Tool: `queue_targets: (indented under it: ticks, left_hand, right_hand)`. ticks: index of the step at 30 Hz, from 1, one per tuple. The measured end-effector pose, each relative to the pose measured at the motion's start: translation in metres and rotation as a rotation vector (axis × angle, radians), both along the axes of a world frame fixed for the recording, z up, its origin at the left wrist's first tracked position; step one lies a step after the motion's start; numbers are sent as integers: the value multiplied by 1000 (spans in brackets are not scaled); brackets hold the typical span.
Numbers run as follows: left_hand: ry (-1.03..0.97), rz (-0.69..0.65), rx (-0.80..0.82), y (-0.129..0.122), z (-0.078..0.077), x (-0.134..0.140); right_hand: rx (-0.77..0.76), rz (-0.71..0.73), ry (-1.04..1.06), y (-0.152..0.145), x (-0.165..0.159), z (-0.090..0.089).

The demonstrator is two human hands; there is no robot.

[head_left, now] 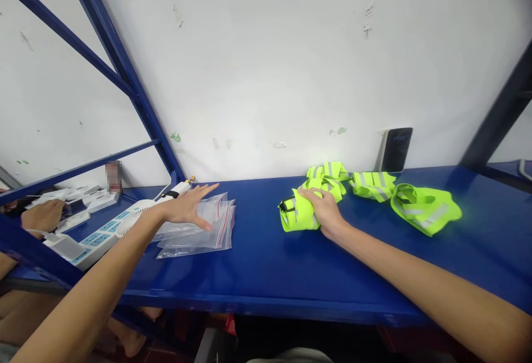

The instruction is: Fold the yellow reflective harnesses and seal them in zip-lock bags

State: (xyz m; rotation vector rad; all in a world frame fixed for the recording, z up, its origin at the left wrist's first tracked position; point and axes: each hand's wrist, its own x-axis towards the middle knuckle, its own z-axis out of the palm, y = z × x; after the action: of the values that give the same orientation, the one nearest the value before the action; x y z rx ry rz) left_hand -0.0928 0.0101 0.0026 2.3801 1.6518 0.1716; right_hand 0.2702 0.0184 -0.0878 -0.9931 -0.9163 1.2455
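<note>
My right hand is closed on a folded neon-yellow reflective vest with grey stripes and a black fastening, at the middle of the blue table. Over a stack of clear zip bags with red seal lines, my left hand reaches out with fingers spread and nothing in it. Whether it touches the bags I cannot tell. Behind the held vest lies another neon-yellow bundle. Two more, a striped bundle and a looser one, lie to the right.
A white power strip and a small white fan lie left of the bags. A phone leans on the wall. Blue frame posts rise at the left. Beyond them, another person's hand is near white boxes.
</note>
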Motion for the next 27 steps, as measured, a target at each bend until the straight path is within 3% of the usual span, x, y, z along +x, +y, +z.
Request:
queue_targets:
  ticks: [5, 8, 12, 15, 18, 21, 27]
  left_hand:
    - [49, -34, -53, 17, -21, -4]
    - [12, -106, 115, 19, -17, 11]
    - [-98, -263, 532, 9, -6, 50]
    - [-89, -435, 740, 5, -12, 90]
    - [-20, -500, 795, 12, -29, 130]
    - [-45, -475, 815, 24, -44, 163]
    - [-81, -454, 925, 37, -54, 196]
  right_hand:
    - [-28, -5, -29, -2, 0, 0]
    - [-25, -21, -2, 1, 5, 5]
    - [47, -88, 89, 6, 12, 13]
    - [75, -99, 153, 6, 16, 22]
    - [73, -135, 191, 7, 20, 29]
    - [87, -260, 141, 13, 27, 31]
    - [167, -410, -73, 24, 38, 26]
